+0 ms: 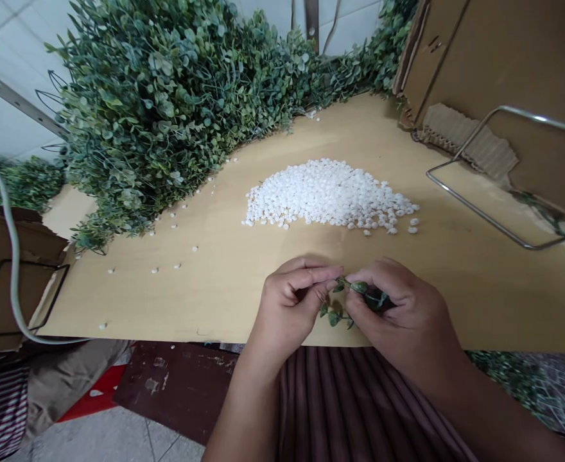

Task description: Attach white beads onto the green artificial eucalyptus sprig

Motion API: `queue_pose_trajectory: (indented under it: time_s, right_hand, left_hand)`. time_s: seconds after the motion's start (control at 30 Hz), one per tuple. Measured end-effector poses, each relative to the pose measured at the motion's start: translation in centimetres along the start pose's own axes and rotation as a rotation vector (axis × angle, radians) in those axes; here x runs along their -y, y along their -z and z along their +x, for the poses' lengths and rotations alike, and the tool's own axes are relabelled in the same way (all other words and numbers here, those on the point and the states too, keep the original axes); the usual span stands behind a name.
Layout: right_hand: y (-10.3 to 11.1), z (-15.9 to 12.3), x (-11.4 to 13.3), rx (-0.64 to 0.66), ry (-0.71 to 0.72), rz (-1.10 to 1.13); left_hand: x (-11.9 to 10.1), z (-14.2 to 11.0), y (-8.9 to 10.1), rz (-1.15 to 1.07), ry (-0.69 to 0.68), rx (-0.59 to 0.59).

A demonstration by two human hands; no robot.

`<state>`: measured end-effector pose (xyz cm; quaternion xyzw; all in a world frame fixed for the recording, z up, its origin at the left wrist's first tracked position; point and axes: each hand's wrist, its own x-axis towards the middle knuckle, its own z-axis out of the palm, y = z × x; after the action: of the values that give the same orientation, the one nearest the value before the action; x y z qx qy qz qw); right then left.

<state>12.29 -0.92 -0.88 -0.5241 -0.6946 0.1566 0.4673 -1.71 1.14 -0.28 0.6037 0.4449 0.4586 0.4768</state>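
Near the front edge of the tabletop, my left hand (292, 301) and my right hand (402, 308) meet over a small artificial leaf sprig (334, 317). The fingertips of my left hand are pinched at one end of its stem; whether a small white piece is also between them cannot be made out. My right hand is closed around the leafy part, with several green leaves showing between its thumb and fingers. Just beyond my hands lies a loose heap of small white plastic pieces (328, 192).
A large pile of artificial greenery (167, 96) fills the back left of the tan tabletop (225, 282). Stray white pieces (155, 270) dot the left side. Cardboard (513, 83) and a bent metal frame (485, 224) stand at right. A white cable (10, 244) hangs left, near another person's leg (65, 385).
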Motion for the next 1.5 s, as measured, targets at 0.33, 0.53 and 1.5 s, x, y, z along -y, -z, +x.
queue_pose_trajectory:
  time_s: [0.33,0.53,1.5]
  right_hand:
    - [0.3,0.2,-0.3,0.034,-0.069,0.105]
    - [0.1,0.1,-0.1,0.032,-0.085,0.135]
    - [0.3,0.4,-0.3,-0.037,-0.409,0.455]
  left_hand:
    - [0.0,0.0,0.0,-0.081,0.143,-0.111]
    - [-0.3,0.2,-0.2,-0.065,0.097,-0.102]
    - [-0.3,-0.8,1.7,0.027,-0.006,-0.136]
